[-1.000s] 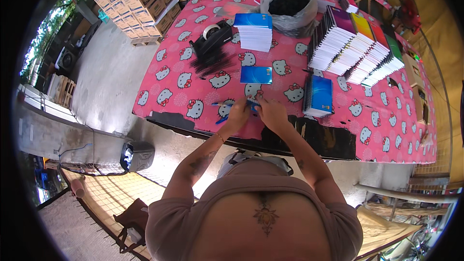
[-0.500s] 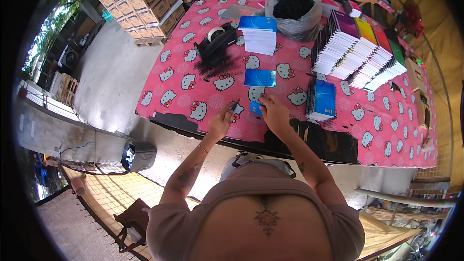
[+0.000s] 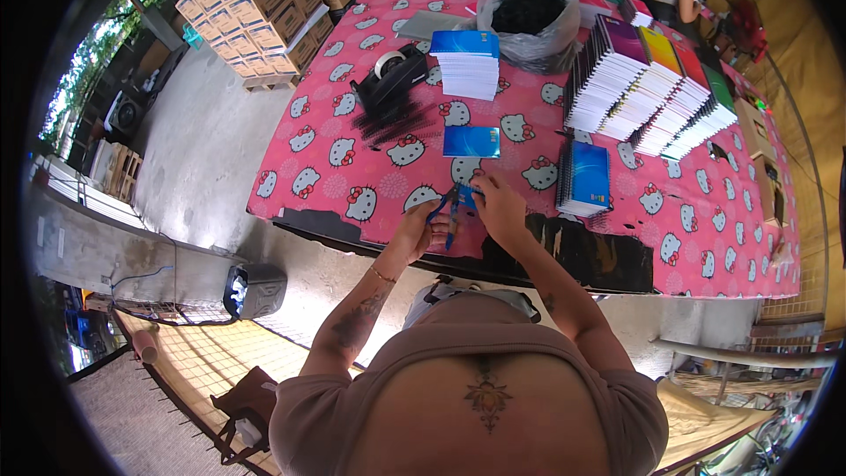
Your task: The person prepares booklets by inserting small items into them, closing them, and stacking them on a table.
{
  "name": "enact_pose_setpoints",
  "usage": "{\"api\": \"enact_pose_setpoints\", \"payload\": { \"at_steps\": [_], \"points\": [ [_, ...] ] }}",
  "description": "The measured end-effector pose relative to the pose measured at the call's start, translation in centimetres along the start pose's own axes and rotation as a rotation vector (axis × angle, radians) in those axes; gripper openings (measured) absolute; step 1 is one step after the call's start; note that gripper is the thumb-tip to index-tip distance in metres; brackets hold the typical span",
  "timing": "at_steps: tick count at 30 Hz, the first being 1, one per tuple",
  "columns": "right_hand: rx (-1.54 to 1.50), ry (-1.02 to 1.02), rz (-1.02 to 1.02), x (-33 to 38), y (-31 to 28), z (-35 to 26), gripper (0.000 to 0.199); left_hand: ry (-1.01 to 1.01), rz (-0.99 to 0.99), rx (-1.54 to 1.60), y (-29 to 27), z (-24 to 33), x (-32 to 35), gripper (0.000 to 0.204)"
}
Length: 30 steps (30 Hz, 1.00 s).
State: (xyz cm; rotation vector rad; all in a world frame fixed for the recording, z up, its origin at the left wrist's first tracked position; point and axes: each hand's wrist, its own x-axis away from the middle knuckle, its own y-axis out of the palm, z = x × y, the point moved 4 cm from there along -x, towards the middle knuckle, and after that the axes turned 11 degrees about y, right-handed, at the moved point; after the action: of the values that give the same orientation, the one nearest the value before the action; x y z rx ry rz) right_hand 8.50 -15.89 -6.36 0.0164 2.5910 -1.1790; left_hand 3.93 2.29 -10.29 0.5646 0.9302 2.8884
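My left hand (image 3: 418, 227) is closed around blue-handled pliers (image 3: 452, 222), the handles spread apart and the dark jaws pointing away from me. The jaws are at the left end of a small blue notebook (image 3: 467, 197), partly covered. My right hand (image 3: 502, 211) grips this notebook's right side, fingers pressed together on it. Just beyond both hands another blue notebook (image 3: 471, 142) lies flat on the pink patterned tablecloth (image 3: 388, 178). To the right of my right hand stands a short stack of blue spiral notebooks (image 3: 585, 178). Whether the jaws touch the binding is too small to tell.
A tall blue-covered paper stack (image 3: 467, 70), a black tape dispenser (image 3: 390, 79) and loose black spiral coils (image 3: 397, 126) lie farther off. Behind are a plastic bag of black material (image 3: 531, 22) and coloured notebook stacks (image 3: 639, 92). Two people are at the far side.
My left hand has moved right and slightly down, bringing the pliers to the notebook, their handles now showing spread. My right hand stays almost in place.
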Motion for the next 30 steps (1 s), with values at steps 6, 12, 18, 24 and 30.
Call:
{"api": "enact_pose_setpoints", "payload": {
  "at_steps": [6,12,18,24,30],
  "points": [
    [-0.001,-0.011,0.018,0.1,0.2,-0.1,0.021,-0.004,-0.004,-0.012,-0.5,-0.2,-0.4,0.028],
    [-0.010,-0.012,0.017,0.2,-0.1,0.1,0.020,0.351,0.029,-0.607,-0.4,1.5,-0.6,0.028],
    [0.058,-0.006,0.004,0.3,-1.6,1.2,0.031,0.603,-0.154,-1.150,-4.0,3.2,-1.5,0.033],
    [-0.379,0.404,0.291,-1.8,-13.9,7.8,0.039,1.029,-0.037,-1.634,-4.4,3.1,-0.4,0.038],
    [-0.137,0.565,0.434,-1.3,-17.2,15.9,0.038,0.950,-0.071,-1.546,-1.9,3.0,-3.5,0.038]
  ]
}}
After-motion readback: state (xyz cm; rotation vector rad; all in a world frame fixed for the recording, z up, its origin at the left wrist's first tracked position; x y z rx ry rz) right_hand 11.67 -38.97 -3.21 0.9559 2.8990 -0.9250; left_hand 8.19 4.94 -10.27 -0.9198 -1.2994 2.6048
